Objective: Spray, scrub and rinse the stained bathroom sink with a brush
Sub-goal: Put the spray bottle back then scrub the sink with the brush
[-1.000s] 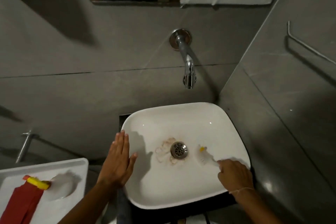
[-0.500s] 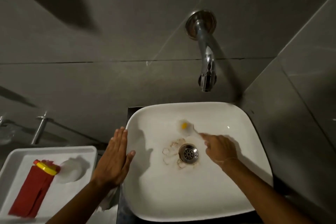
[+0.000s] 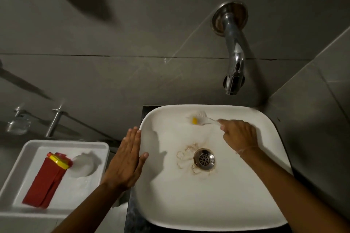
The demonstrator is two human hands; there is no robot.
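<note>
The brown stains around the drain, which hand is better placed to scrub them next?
Right. The right hand already holds the brush inside the sink; the left hand lies flat on its rim.

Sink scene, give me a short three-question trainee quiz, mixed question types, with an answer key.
1. True or false: the brush head is scrubbing the brown stain beside the drain.
2. Which hand holds the brush? A. left hand B. right hand
3. Fill in: the left hand lies flat on the sink's ______ rim.

Key
1. False; it is against the back wall, near the rim below the tap.
2. B
3. left
</note>
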